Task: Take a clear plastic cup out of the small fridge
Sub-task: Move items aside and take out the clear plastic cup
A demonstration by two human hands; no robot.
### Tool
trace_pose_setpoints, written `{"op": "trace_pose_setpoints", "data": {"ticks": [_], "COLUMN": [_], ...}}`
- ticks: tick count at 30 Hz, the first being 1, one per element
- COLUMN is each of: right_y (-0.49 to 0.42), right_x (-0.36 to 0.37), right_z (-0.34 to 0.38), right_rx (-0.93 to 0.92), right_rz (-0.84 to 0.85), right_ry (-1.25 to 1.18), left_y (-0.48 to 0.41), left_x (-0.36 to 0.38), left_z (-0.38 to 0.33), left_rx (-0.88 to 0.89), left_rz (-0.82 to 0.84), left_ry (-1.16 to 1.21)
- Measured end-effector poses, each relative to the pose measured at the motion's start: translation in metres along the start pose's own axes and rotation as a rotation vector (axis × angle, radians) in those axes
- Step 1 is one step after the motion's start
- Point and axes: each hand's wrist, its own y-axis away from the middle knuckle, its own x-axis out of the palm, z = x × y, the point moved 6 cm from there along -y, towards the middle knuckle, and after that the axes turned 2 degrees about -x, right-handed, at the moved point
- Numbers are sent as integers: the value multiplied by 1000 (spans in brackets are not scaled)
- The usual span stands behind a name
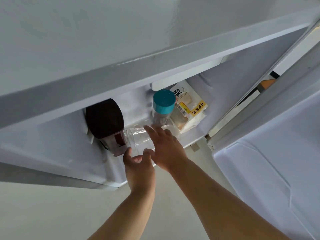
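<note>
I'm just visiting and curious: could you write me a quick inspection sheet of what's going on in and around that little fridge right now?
Surface: white fridge floor, door swung open at right.
Job's things: clear plastic cup lying on its side inside the fridge, between the other containers.
Clutter: dark-lidded container at left; jar with teal lid behind; bread packet with yellow label at right.
Hands: left hand open, just below the cup; right hand open, reaching over it; no firm grip visible.
Cables: nothing seen.
Surroundings: pale floor below; shelf above.
</note>
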Motion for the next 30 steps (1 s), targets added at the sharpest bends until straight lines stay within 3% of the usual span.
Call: {"op": "trace_pose_setpoints", "data": {"ticks": [3,9,15,20,25,30], "right_y": [-20,-17,15,25,16,7], "right_x": [6,-12,-53,-84,-80,-65], "right_z": [9,15,2,-16,-27,-34], "right_rx": [-38,-124,-68,26,80,133], "right_rz": [42,-68,-141,-284,-216,-129], "right_ry": [78,174,-114,-132,13,27], "left_y": [-9,-19,-11,2,11,6], "left_x": [6,7,18,40,65,71], "left_z": [-1,-8,-25,-32,-24,-25], "left_rx": [-78,-78,-70,-41,-101,-131], "left_rz": [71,73,183,231,395,440], "left_ry": [116,196,270,220,161,112]}}
